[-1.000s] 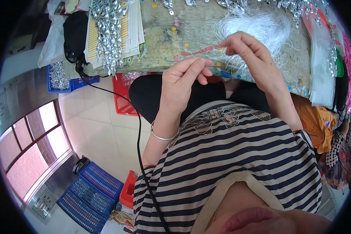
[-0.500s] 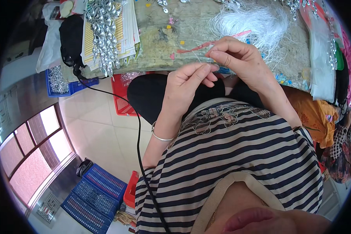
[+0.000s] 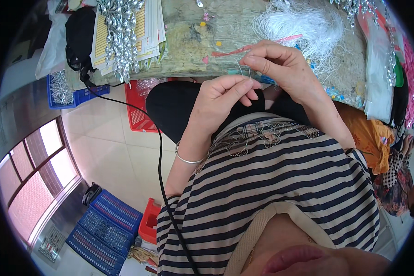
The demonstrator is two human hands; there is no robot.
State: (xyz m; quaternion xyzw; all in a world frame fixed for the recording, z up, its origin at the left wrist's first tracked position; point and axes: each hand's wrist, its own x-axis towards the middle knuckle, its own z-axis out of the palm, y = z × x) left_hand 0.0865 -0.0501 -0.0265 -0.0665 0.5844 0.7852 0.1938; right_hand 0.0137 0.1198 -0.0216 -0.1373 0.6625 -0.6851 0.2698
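Observation:
Both my hands are raised over my lap at the near edge of the table. My left hand (image 3: 225,93) pinches a thin white thread (image 3: 240,70) between thumb and forefinger, and its short strands stand up from the fingertips. Just above and to the right is my right hand (image 3: 283,66), thumb and forefinger pressed together close to the thread's upper part. Whatever it pinches is too fine to see clearly. Beyond the right hand lies a loose, tangled bundle of white thread (image 3: 299,25), with a pink ribbon strip (image 3: 234,52) beside it.
Strings of clear, faceted beads (image 3: 120,41) lie over stacked cards (image 3: 149,37) at the left of the table (image 3: 184,50). Plastic sleeves (image 3: 379,83) hang at its right end. Below stand a red crate (image 3: 134,112) and a blue tray (image 3: 73,99). A black cable (image 3: 160,165) crosses my left side.
My hands are slightly farther apart, and more of the white thread shows above my left fingertips. The whole view has shifted a little.

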